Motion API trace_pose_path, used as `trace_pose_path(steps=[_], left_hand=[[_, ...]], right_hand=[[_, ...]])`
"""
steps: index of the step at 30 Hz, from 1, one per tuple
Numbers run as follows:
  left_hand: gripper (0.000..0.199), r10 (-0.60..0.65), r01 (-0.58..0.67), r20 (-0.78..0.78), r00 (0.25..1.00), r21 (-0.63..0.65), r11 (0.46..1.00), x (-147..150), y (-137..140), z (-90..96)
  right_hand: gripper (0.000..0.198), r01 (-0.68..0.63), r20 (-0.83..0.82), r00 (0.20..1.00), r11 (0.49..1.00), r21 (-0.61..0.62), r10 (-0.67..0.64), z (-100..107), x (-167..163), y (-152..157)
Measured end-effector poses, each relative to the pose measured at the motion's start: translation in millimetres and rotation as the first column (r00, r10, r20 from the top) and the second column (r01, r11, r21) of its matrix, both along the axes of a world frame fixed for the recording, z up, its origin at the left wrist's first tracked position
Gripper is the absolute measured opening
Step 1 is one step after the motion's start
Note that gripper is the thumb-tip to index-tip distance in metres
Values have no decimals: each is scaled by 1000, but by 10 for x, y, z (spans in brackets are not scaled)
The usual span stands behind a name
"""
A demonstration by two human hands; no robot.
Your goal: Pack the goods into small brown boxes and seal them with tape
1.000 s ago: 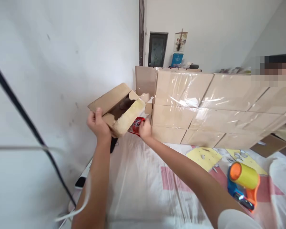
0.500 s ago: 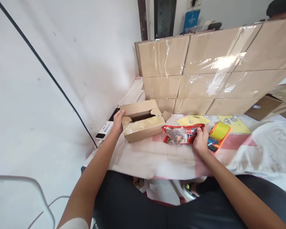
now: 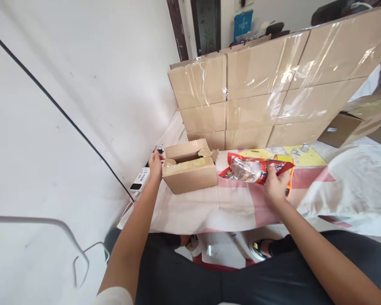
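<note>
My right hand (image 3: 275, 186) grips one end of a red snack packet (image 3: 246, 169) with a clear window, its thumb on top. The packet is held up above the cloth, slightly tilted. Behind it, an orange tape dispenser with a yellow roll (image 3: 281, 157) is mostly hidden. A small cardboard box (image 3: 192, 177) stands left of the packet, its top flaps up and torn at the right end; its inside is barely visible. At the box's left end is my left hand (image 3: 155, 164), fingers loosely apart and holding nothing; whether they touch the box I cannot tell.
A taped cardboard panel (image 3: 254, 112) stands across the back of the cloth-covered table (image 3: 190, 216). A white device with a dark end (image 3: 140, 179) lies by the left wall. Another open carton (image 3: 343, 129) stands at the right.
My left hand has let go of the box's flap and slid to its left side. The packet has moved right with my right hand, now covering more of the tape dispenser. The view has shifted.
</note>
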State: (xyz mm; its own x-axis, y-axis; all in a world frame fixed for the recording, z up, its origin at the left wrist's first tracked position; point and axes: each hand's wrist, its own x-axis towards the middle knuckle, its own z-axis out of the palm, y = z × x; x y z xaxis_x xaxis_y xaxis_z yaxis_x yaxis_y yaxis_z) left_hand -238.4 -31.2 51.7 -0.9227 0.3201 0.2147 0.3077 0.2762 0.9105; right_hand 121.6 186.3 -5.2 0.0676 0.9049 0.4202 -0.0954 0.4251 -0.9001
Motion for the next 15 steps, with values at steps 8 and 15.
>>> trace_pose_path(steps=[8, 15], left_hand=[[22, -111, 72, -11, 994, -698, 712, 981, -1280, -726], [44, -374, 330, 222, 900, -909, 255, 841, -1470, -812]], right_hand=[[21, 116, -250, 963, 991, 61, -97, 130, -77, 360], [13, 179, -204, 966, 980, 83, -159, 132, -210, 362]])
